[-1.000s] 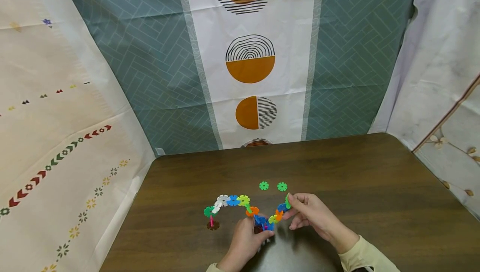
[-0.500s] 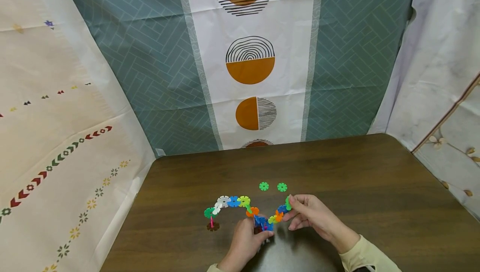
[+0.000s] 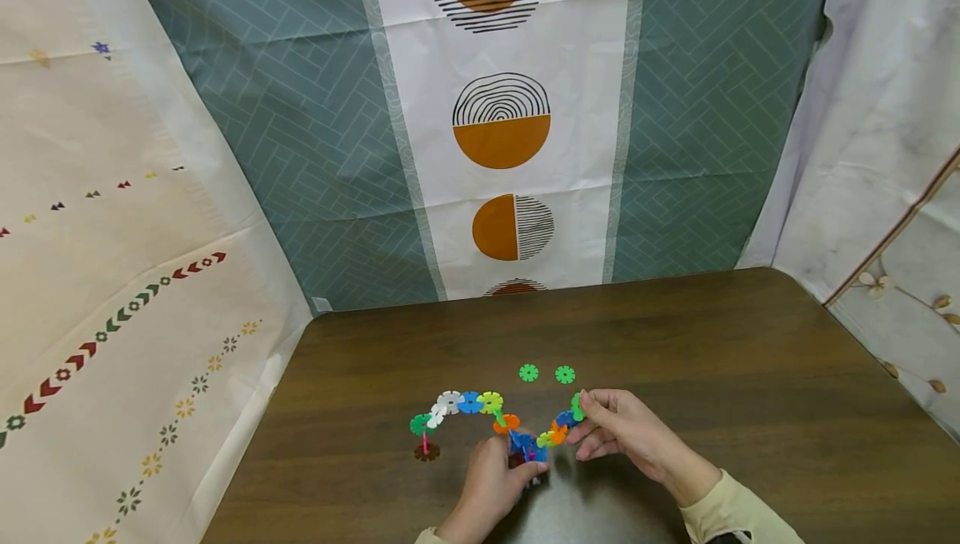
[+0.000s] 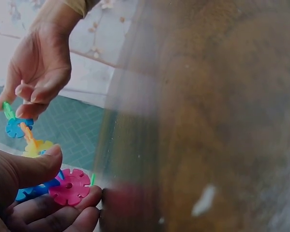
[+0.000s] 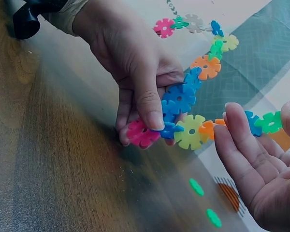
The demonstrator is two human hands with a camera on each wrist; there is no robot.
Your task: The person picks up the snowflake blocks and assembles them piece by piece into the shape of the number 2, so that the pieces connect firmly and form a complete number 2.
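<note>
A chain of notched plastic discs (image 3: pixel 470 402) in many colours is linked edge to edge. Its blue middle cluster (image 5: pixel 180 98) and a pink disc (image 4: pixel 70 187) lie in my left hand (image 3: pixel 489 477), thumb pressed on top and fingers beneath. From there one arm runs left through orange, yellow, blue, white and green discs to a brown disc (image 3: pixel 427 452). The other arm climbs right through a yellow disc (image 5: pixel 191 131), orange and blue to a green end disc (image 5: pixel 269 123). My right hand (image 3: pixel 630 434) pinches that green disc between thumb and fingers.
Two loose green discs (image 3: pixel 528 372) lie on the brown wooden table (image 3: pixel 675 336) beyond my hands. Patterned cloths hang behind the table and along both sides, the back one green and white (image 3: pixel 585 111).
</note>
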